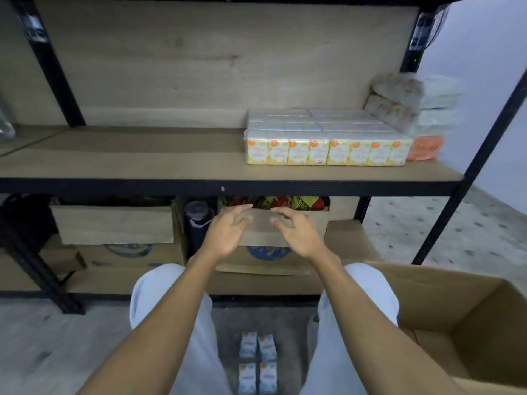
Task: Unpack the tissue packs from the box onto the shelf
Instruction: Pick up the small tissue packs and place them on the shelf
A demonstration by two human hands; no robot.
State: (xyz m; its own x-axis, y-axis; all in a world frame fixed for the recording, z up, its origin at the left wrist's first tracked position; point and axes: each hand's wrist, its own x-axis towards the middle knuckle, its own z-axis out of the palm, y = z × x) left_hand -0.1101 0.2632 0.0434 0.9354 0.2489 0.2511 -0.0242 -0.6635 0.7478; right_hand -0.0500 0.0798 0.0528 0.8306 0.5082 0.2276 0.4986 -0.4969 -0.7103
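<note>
Yellow-and-white tissue packs (328, 138) lie in rows on the right half of the wooden shelf (128, 163). More wrapped packs (422, 109) are stacked behind them at the right end. A blue-and-white tissue pack (258, 363) lies on the floor between my knees. The open cardboard box (462, 323) stands at my right on the floor. My left hand (228, 232) and my right hand (296, 232) hover side by side below the shelf edge, fingers loosely spread, holding nothing.
Under the shelf sit cardboard boxes (114, 223), one with colourful packets (285, 202), and a dark bottle (198, 220). Black metal uprights (54, 67) frame the rack. A white wall and speckled floor (427, 223) lie to the right.
</note>
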